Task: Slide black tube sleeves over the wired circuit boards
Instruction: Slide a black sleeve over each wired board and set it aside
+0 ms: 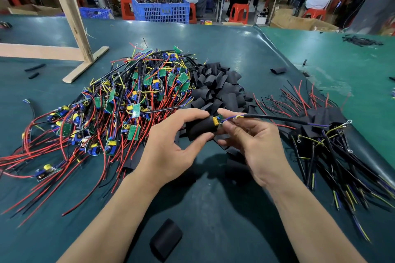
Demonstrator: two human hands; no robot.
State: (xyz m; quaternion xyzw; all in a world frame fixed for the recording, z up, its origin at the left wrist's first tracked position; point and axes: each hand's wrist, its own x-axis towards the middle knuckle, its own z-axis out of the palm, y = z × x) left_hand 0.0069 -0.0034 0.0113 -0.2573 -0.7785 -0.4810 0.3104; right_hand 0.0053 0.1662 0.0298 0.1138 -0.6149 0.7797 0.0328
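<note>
Sliding nearly done: left hand (pixel 171 147) pinched black sleeve (pixel 199 128), right hand (pixel 254 145) pinched board wires (pixel 232 118); board (pixel 217 121) tip showed. Big unsleeved pile (pixel 119 100) remained, sleeved pile (pixel 327 132) smaller.

Two bare forearms enter from the lower frame; left hand (pixel 171 151) and right hand (pixel 256 147) wear no gloves, sleeves or jewellery.

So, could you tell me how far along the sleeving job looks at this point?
Done: a smaller pile of sleeved boards lies at the right. In hand: the left hand grips a black sleeve with a circuit board almost fully inside, while the right hand pinches its wires. Left: a much larger heap of bare wired boards at the left, with loose sleeves behind. Most of the work appears to remain.
</note>
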